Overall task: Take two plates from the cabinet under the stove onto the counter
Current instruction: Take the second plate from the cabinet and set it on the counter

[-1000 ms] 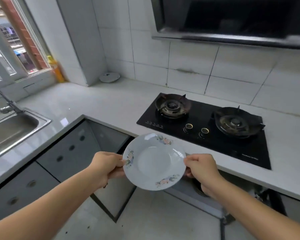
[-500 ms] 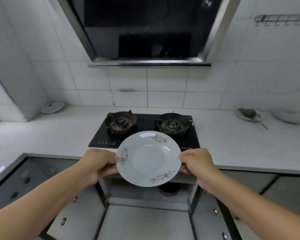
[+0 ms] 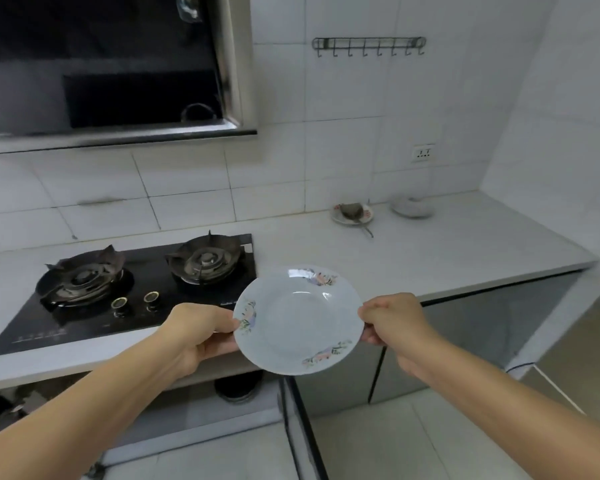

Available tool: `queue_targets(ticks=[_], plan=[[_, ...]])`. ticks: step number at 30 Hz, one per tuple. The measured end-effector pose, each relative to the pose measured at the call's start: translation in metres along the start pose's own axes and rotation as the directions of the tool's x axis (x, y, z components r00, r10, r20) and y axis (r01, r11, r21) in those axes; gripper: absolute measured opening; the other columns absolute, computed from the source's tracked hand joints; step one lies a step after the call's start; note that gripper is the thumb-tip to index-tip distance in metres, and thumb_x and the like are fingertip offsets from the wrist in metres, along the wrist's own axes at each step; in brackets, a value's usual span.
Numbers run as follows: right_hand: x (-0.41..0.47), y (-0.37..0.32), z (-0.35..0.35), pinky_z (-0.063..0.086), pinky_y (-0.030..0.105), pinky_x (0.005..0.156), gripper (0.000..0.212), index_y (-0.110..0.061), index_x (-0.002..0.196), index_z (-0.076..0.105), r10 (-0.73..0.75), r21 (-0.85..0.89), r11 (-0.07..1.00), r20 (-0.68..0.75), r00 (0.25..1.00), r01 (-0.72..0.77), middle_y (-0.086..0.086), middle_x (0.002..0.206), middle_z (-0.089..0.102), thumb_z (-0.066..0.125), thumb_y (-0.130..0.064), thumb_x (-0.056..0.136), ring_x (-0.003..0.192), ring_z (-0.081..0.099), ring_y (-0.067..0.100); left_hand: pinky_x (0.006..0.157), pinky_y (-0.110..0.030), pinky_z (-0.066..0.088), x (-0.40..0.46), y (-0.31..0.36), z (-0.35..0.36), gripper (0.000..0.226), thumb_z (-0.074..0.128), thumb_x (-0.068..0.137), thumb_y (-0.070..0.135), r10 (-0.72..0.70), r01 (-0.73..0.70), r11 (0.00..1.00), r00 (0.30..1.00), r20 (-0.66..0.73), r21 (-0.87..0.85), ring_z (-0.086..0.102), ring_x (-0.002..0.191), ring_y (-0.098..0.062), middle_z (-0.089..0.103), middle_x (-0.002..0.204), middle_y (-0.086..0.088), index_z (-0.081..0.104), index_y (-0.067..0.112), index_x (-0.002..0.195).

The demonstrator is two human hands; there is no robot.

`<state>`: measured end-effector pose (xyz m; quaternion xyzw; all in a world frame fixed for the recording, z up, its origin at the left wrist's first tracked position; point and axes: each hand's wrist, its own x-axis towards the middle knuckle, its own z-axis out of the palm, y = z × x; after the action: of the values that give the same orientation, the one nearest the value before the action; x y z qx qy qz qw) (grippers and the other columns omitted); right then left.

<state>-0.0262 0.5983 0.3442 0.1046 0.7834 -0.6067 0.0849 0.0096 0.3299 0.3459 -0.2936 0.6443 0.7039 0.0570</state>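
Note:
A white plate (image 3: 297, 320) with small flower prints on its rim hangs in the air just in front of the counter's edge, to the right of the stove. My left hand (image 3: 198, 332) grips its left rim and my right hand (image 3: 394, 320) grips its right rim. Whether a second plate lies under it I cannot tell. The white counter (image 3: 430, 258) stretches to the right behind the plate. Below the black two-burner stove (image 3: 129, 285), the cabinet (image 3: 201, 407) stands open, dark inside, with a round dark object in it.
A small dish with a dark item and a spoon (image 3: 353, 213) and a white lid-like dish (image 3: 412, 206) sit at the back of the counter. A range hood (image 3: 118, 71) hangs over the stove. An open cabinet door edge (image 3: 302, 427) stands below the plate.
The view has swung right, from the sink side past the stove to the right stretch of counter. Both hands have carried the plate rightward and slightly up, still gripping its rims.

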Motion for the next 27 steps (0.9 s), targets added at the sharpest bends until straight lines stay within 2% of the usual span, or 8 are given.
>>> queue_targets(ticks=[4,8,11,16,21,25,27], plan=[[0.024,0.012,-0.068,0.046,0.019,0.04,0.019,0.008,0.073,0.07,0.026,0.025,0.999,-0.067,0.997,-0.024,0.023,0.065,0.068,0.054,0.005,0.081,0.05,0.058,0.023,0.05,-0.036,0.06,0.013,0.008,0.08,0.015,0.058,0.079,-0.017,-0.02,0.018,1.0,0.997,0.075,0.019,0.073,0.068,-0.032,0.075,0.082,-0.022,0.065,-0.016,0.092],[0.048,0.019,-0.121,0.046,0.018,0.038,0.022,0.003,0.07,0.071,0.052,0.059,0.997,-0.159,0.986,-0.043,0.011,0.054,0.066,0.055,0.005,0.083,0.037,0.055,0.012,0.054,-0.042,0.061,0.034,0.023,0.15,0.017,0.058,0.079,-0.017,-0.027,0.017,0.997,0.99,0.14,0.069,0.072,0.073,-0.036,0.073,0.085,-0.026,0.062,-0.017,0.095],[0.065,0.023,-0.153,0.044,0.017,0.038,0.024,-0.001,0.068,0.071,0.059,0.09,0.995,-0.221,0.974,-0.04,0.013,0.058,0.067,0.055,0.005,0.085,0.041,0.056,0.014,0.049,-0.039,0.06,0.055,0.031,0.195,0.015,0.059,0.078,-0.018,-0.025,0.007,0.996,0.98,0.198,0.089,0.071,0.068,-0.035,0.073,0.076,-0.025,0.062,-0.017,0.092],[0.093,0.028,-0.202,0.043,0.02,0.039,0.023,0.0,0.07,0.07,0.101,0.135,0.989,-0.336,0.936,-0.058,0.019,0.065,0.068,0.054,0.005,0.085,0.043,0.056,0.016,0.046,-0.034,0.058,0.089,0.046,0.269,0.015,0.059,0.077,-0.018,-0.033,-0.012,0.99,0.948,0.316,0.14,0.072,0.062,-0.033,0.073,0.075,-0.025,0.062,-0.019,0.092],[0.121,0.034,-0.253,0.044,0.017,0.037,0.024,-0.001,0.068,0.071,0.134,0.162,0.984,-0.401,0.906,-0.074,0.011,0.055,0.067,0.055,0.005,0.086,0.042,0.057,0.015,0.046,-0.034,0.058,0.11,0.06,0.337,0.017,0.059,0.077,-0.019,-0.055,-0.016,0.984,0.916,0.397,0.175,0.072,0.063,-0.034,0.073,0.074,-0.025,0.061,-0.02,0.093],[0.155,0.036,-0.297,0.047,0.021,0.04,0.027,-0.004,0.063,0.071,0.15,0.168,0.982,-0.427,0.892,-0.085,0.011,0.053,0.07,0.056,0.004,0.084,0.042,0.06,0.017,0.044,-0.034,0.057,0.126,0.072,0.392,0.016,0.058,0.077,-0.02,-0.057,-0.02,0.984,0.906,0.419,0.175,0.072,0.061,-0.035,0.072,0.076,-0.028,0.061,-0.021,0.092],[0.175,0.036,-0.32,0.045,0.018,0.038,0.026,-0.001,0.063,0.071,0.143,0.169,0.983,-0.422,0.895,-0.078,0.009,0.051,0.07,0.056,0.006,0.083,0.04,0.061,0.015,0.043,-0.033,0.056,0.135,0.076,0.421,0.014,0.058,0.078,-0.02,-0.057,-0.019,0.984,0.906,0.42,0.176,0.071,0.059,-0.033,0.073,0.074,-0.026,0.062,-0.02,0.091]])
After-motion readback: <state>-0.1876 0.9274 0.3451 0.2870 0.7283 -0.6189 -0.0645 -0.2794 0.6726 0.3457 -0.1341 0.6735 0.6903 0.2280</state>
